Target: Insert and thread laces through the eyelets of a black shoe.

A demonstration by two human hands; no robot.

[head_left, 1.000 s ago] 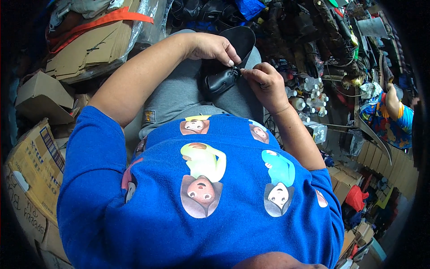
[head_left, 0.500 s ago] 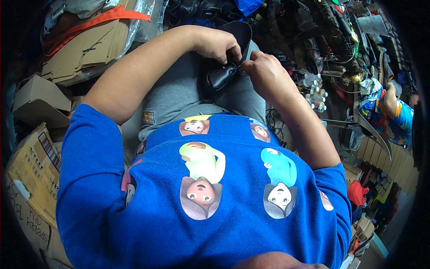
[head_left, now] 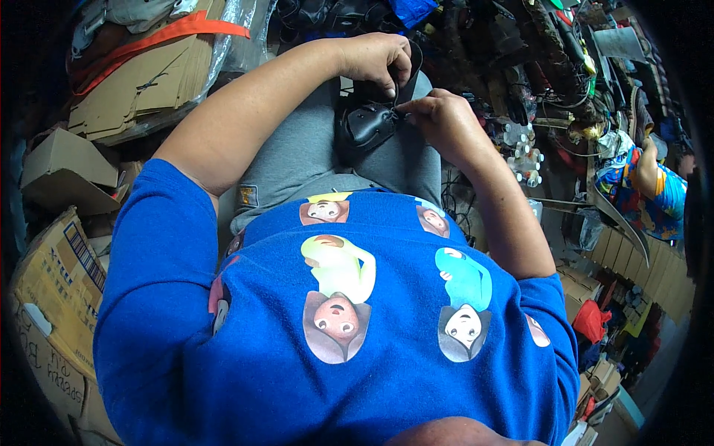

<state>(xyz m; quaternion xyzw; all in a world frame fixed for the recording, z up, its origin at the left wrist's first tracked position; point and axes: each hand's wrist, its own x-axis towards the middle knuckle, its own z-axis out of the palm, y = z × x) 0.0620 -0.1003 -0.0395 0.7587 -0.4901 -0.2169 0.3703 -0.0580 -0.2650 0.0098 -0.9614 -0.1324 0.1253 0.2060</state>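
Cardboard (head_left: 123,100) stacked left, bottles (head_left: 526,160) clustered right, shiny rounded black shoe (head_left: 370,128) sits on grey pants (head_left: 286,145) in the lap, left hand (head_left: 378,61) and right hand (head_left: 451,128) fingers curled at its far end, grip can't be made out.

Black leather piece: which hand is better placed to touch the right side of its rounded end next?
Probably the right hand: its fingertips are close to that side of the leather piece, while the left hand's are higher in the picture.
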